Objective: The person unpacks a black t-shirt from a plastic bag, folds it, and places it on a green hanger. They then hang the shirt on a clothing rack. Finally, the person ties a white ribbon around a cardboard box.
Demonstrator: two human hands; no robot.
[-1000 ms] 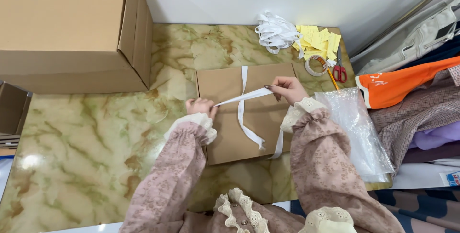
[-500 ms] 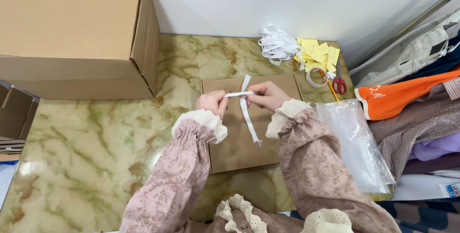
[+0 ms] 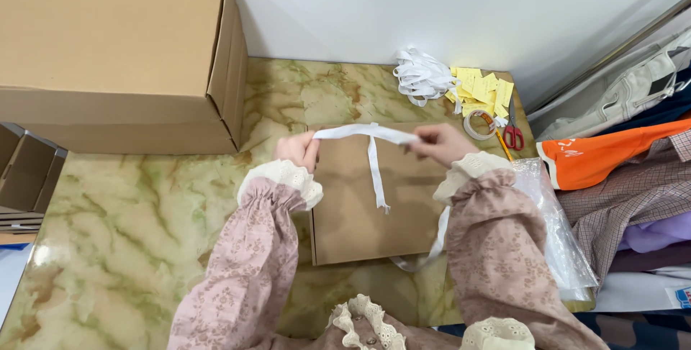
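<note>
A flat brown paper package (image 3: 360,213) lies on the marbled green tabletop (image 3: 144,228). A white ribbon (image 3: 363,133) is stretched taut above its top edge, knotted at the middle, with one tail hanging down over the package. My left hand (image 3: 296,150) pinches the ribbon's left end. My right hand (image 3: 439,143) pinches its right end. Another ribbon tail curls out under my right sleeve near the package's lower edge.
A large cardboard box (image 3: 119,55) stands at the back left. At the back right lie a heap of white ribbon (image 3: 421,76), yellow paper slips (image 3: 482,91), a tape roll (image 3: 477,124) and red-handled scissors (image 3: 512,134). Clear plastic bags (image 3: 558,235) and folded clothes (image 3: 619,177) fill the right side.
My hands have drawn apart, pulling the ribbon out sideways into a taut line with the knot at its middle. The view has tilted slightly.
</note>
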